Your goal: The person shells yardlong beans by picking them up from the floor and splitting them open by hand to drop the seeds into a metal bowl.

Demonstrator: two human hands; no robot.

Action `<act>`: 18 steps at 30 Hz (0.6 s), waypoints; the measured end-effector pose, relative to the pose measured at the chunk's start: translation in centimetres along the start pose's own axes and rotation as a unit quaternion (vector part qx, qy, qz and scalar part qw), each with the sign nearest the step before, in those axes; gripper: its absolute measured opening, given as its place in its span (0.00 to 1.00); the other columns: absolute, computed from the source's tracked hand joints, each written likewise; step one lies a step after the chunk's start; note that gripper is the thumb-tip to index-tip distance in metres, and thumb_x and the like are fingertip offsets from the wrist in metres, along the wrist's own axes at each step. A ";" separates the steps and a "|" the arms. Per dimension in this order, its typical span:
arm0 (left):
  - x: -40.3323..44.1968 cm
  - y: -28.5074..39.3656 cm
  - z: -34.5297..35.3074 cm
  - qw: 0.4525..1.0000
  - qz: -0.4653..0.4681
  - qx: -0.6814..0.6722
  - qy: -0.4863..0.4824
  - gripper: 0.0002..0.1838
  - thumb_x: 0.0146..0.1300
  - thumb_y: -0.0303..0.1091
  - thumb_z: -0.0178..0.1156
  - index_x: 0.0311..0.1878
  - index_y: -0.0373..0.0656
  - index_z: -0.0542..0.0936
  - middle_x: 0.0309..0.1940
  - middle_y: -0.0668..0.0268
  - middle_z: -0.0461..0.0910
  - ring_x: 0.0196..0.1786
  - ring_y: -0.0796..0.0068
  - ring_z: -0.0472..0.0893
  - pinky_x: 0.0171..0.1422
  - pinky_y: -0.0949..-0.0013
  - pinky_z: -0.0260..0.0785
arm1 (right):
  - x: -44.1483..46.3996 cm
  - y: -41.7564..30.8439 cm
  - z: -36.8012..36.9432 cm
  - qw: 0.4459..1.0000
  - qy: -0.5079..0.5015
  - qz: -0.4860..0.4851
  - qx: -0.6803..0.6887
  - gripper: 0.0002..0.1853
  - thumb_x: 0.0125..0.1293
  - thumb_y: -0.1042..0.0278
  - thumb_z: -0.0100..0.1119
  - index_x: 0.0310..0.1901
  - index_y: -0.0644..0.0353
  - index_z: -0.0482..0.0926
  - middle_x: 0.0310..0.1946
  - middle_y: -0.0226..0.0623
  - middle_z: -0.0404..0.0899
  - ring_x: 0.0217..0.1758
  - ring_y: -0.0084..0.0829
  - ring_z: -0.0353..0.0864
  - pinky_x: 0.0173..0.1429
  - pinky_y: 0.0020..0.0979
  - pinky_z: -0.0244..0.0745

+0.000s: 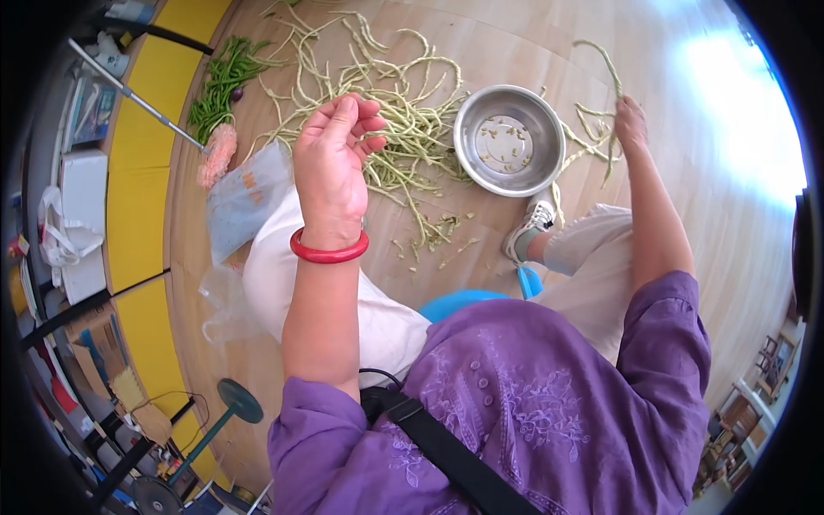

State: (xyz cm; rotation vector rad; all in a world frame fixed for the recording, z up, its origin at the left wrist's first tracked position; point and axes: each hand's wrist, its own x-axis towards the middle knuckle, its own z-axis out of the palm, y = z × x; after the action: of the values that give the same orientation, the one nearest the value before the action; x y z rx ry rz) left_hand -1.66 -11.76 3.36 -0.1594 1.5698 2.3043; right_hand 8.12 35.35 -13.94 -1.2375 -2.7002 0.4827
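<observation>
My left hand (336, 159), with a red bangle (330, 247) at the wrist, is raised in front of a loose heap of long beans (412, 129). Its fingers are curled and the thumb lies against the index finger; anything pinched there is too small to make out. Out to the right, my right hand (631, 122) is closed on a long bean (605, 58), whose end curves up and left. Several more long beans (592, 137) lie below that hand. Between my hands stands a steel basin (463, 142) with small bean bits scattered on its bottom.
Green peppers (219, 94) lie at the upper left beside a pink duster (219, 154) on a metal pole. A plastic bag (249, 202) rests by my left leg. Bean scraps (438, 232) dot the wooden floor. Shelving with yellow panels (142, 232) lines the left side.
</observation>
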 end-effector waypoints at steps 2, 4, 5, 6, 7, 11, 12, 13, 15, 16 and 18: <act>-0.2 0.3 -1.1 1.000 0.009 -0.018 0.024 0.07 0.65 0.33 0.53 0.40 0.40 0.75 0.34 0.63 0.79 0.35 0.75 0.78 0.38 0.72 0.72 | 0.9 2.4 2.6 0.992 0.015 -0.046 -0.120 0.16 0.63 0.61 0.43 0.49 0.54 0.75 0.45 0.49 0.77 0.46 0.48 0.76 0.50 0.45 0.69; -0.4 -0.2 -2.0 0.998 0.004 -0.023 0.055 0.06 0.65 0.32 0.53 0.39 0.40 0.75 0.33 0.63 0.79 0.33 0.76 0.77 0.36 0.73 0.71 | 1.2 0.9 5.5 0.993 -0.065 -0.034 -0.092 0.16 0.62 0.64 0.43 0.49 0.52 0.76 0.44 0.49 0.77 0.46 0.49 0.77 0.50 0.44 0.71; -0.6 -0.5 -2.4 0.997 -0.001 -0.027 0.066 0.06 0.64 0.32 0.54 0.39 0.40 0.75 0.32 0.64 0.79 0.32 0.77 0.77 0.35 0.74 0.70 | -1.6 -3.5 5.3 0.988 -0.106 -0.068 -0.090 0.16 0.60 0.65 0.45 0.48 0.52 0.77 0.43 0.49 0.78 0.47 0.48 0.77 0.49 0.42 0.72; -0.7 -0.7 -2.8 0.997 -0.005 -0.031 0.075 0.06 0.64 0.31 0.55 0.38 0.40 0.75 0.32 0.64 0.79 0.32 0.77 0.77 0.35 0.75 0.70 | -0.4 -2.2 11.5 0.987 -0.094 -0.128 -0.030 0.15 0.60 0.66 0.46 0.46 0.52 0.79 0.40 0.48 0.79 0.46 0.46 0.78 0.49 0.41 0.72; -0.7 -1.0 -3.2 0.996 -0.009 -0.026 0.086 0.06 0.64 0.32 0.55 0.39 0.40 0.75 0.32 0.65 0.79 0.31 0.78 0.76 0.35 0.75 0.69 | -4.3 -8.2 10.5 0.980 -0.180 -0.077 0.043 0.14 0.59 0.68 0.47 0.44 0.54 0.81 0.40 0.47 0.80 0.45 0.44 0.79 0.49 0.41 0.73; -0.6 -2.2 -4.8 0.992 -0.058 -0.005 0.113 0.07 0.64 0.33 0.54 0.39 0.40 0.75 0.32 0.64 0.78 0.32 0.76 0.76 0.37 0.73 0.69 | -11.9 -18.4 19.2 0.913 -0.303 -0.268 0.048 0.17 0.59 0.71 0.46 0.48 0.51 0.79 0.42 0.49 0.79 0.46 0.44 0.79 0.52 0.38 0.72; -0.6 -2.3 -5.0 0.992 -0.067 -0.005 0.110 0.07 0.64 0.33 0.54 0.40 0.40 0.75 0.32 0.64 0.78 0.32 0.76 0.76 0.37 0.73 0.69 | -13.4 -20.4 21.1 0.898 -0.316 -0.306 -0.023 0.19 0.60 0.71 0.45 0.53 0.48 0.76 0.47 0.47 0.76 0.50 0.42 0.77 0.54 0.38 0.72; -0.8 -2.3 -5.1 0.992 -0.076 -0.005 0.105 0.07 0.64 0.33 0.54 0.40 0.40 0.75 0.32 0.64 0.78 0.32 0.76 0.76 0.37 0.73 0.69 | -14.2 -20.6 25.5 0.887 -0.327 -0.324 -0.029 0.19 0.61 0.71 0.44 0.53 0.48 0.74 0.51 0.44 0.72 0.55 0.43 0.73 0.56 0.39 0.71; -1.0 -2.2 -5.1 0.991 -0.088 0.002 0.100 0.07 0.64 0.32 0.54 0.41 0.39 0.75 0.32 0.64 0.78 0.32 0.76 0.76 0.38 0.73 0.69 | -16.0 -23.7 25.1 0.907 -0.330 -0.254 -0.057 0.19 0.61 0.70 0.43 0.53 0.49 0.74 0.53 0.46 0.70 0.57 0.46 0.70 0.60 0.39 0.67; -1.1 -2.0 -5.0 0.991 -0.087 0.006 0.098 0.07 0.64 0.32 0.54 0.41 0.39 0.75 0.32 0.64 0.78 0.33 0.76 0.76 0.38 0.73 0.69 | -16.5 -24.6 25.2 0.915 -0.335 -0.210 -0.074 0.20 0.60 0.70 0.44 0.55 0.49 0.73 0.53 0.47 0.70 0.57 0.47 0.70 0.61 0.38 0.66; -1.2 -1.6 -4.8 0.992 -0.084 0.013 0.092 0.07 0.64 0.32 0.54 0.41 0.39 0.75 0.32 0.64 0.78 0.33 0.76 0.77 0.38 0.73 0.69 | -16.3 -24.8 26.1 0.917 -0.329 -0.212 -0.082 0.19 0.61 0.69 0.44 0.53 0.49 0.75 0.51 0.46 0.72 0.56 0.46 0.71 0.59 0.38 0.67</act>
State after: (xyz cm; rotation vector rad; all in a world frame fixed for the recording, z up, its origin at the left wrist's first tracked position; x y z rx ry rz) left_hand -0.45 -15.94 0.49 -0.4912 1.6056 2.1901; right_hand -5.44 1.72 -29.80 -0.5167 -3.5024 0.7236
